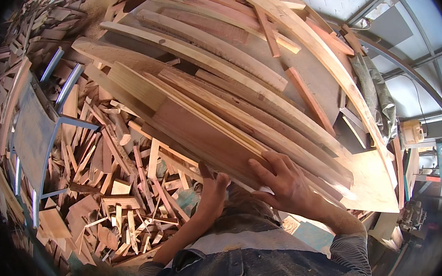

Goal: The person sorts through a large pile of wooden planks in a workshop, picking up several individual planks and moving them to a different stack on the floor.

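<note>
A long wooden plank (187,122), reddish brown with paler yellow edges, lies slantwise in front of me on a pile of lumber. My right hand (286,185) rests across its near part, fingers bent over the top and thumb by the edge closest to me, gripping it. Just left, by that same edge, is my left hand (213,194). Its thumb and a finger stand apart, and nothing shows between them; whether it touches the plank is hard to tell. Beyond the plank run several long boards (215,77), roughly parallel, on a broad dusty sheet (272,64).
Offcuts (126,200) cover the floor on my left in a thick heap. A metal-legged panel (34,129) stands among them. A long curved board (325,64) borders the stack on the right. Behind it are grey cloth (376,91) and a metal-framed wall (414,39).
</note>
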Demonstrator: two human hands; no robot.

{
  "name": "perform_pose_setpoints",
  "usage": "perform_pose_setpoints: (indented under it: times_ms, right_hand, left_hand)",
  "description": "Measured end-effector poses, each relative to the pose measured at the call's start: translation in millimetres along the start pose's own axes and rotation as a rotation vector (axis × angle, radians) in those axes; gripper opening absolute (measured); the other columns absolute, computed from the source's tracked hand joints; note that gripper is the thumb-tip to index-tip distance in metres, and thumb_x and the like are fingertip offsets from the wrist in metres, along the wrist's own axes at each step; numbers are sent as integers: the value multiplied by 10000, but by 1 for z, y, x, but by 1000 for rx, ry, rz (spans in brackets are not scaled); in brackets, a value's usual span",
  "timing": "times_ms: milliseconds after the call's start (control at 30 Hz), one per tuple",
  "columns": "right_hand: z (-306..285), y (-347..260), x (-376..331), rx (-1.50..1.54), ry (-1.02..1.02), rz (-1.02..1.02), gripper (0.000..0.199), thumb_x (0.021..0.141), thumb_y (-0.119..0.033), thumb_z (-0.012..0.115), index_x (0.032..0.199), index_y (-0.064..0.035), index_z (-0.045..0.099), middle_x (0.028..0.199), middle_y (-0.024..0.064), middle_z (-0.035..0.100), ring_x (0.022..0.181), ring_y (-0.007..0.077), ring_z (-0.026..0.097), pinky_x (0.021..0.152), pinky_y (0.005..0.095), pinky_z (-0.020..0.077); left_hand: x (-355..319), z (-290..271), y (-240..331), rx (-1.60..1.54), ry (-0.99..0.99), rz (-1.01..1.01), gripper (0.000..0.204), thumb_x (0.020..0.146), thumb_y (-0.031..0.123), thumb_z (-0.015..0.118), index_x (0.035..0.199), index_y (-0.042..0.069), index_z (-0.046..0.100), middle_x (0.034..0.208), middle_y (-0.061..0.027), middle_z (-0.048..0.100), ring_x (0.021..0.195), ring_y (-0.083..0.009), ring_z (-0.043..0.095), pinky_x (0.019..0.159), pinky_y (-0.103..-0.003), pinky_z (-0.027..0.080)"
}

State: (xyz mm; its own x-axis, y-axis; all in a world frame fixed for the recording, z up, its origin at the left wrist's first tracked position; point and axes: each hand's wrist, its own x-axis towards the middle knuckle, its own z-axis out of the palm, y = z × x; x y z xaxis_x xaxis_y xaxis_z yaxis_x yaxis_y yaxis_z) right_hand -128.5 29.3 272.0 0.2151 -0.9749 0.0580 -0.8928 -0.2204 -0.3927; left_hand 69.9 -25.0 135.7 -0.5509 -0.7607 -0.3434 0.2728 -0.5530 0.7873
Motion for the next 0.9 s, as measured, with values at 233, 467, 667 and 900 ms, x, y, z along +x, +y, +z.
perform_pose_setpoints:
  times_ms: [233,467,667,900]
  right_hand:
    - [1,167,85,61,397,161,389,803,-172,819,1138,-22,691,900,156,716,860,308,700,756,396,556]
    - [49,406,217,-86,372,674,534,831,-407,741,1109,35,632,1013,281,702,987,435,677,853,517,517]
    - [83,433,236,-99,368,621,429,893,-367,653,1044,34,630,972,286,696,925,427,685,814,514,531]
    - [-22,350,169,640,138,547,310,936,-314,614,833,-22,632,761,66,632,669,144,592,602,292,502]
  left_hand:
    - [6,16,10,43,158,-120,1165,860,360,822,1578,105,-60,1558,-160,255,1426,-266,306,1165,-402,320]
    - [1,13,0,82,219,-151,1234,789,432,859,1576,97,-31,1559,-204,255,1426,-298,327,1163,-420,335]
    - [-1,15,7,61,226,-227,1300,723,516,882,1574,105,-11,1548,-208,289,1415,-319,352,1147,-435,356]
    - [0,28,15,115,230,-130,1216,771,468,858,1570,100,18,1563,-201,264,1432,-301,319,1165,-445,322]
